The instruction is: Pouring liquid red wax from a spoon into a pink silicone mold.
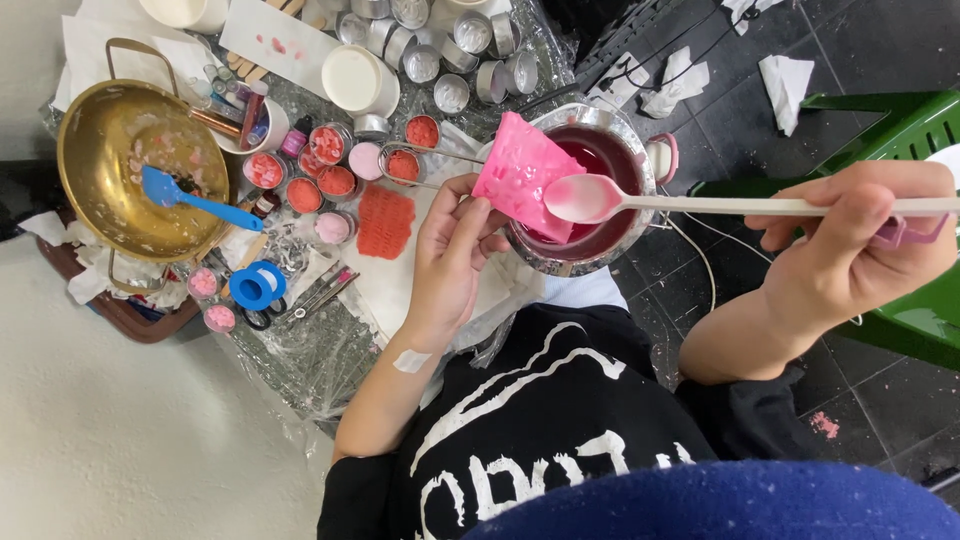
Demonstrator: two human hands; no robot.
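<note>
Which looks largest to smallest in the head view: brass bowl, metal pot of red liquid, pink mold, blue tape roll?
1. Brass bowl, clearly largest.
2. Metal pot of red liquid.
3. Pink mold, in the left hand; held above the table, nearer the camera, so its rank is unsure.
4. Blue tape roll, smallest.

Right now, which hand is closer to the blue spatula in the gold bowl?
Left. The left hand holds the pink mould nearer the blue spatula; the right hand grips the spoon handle, farther off.
</note>
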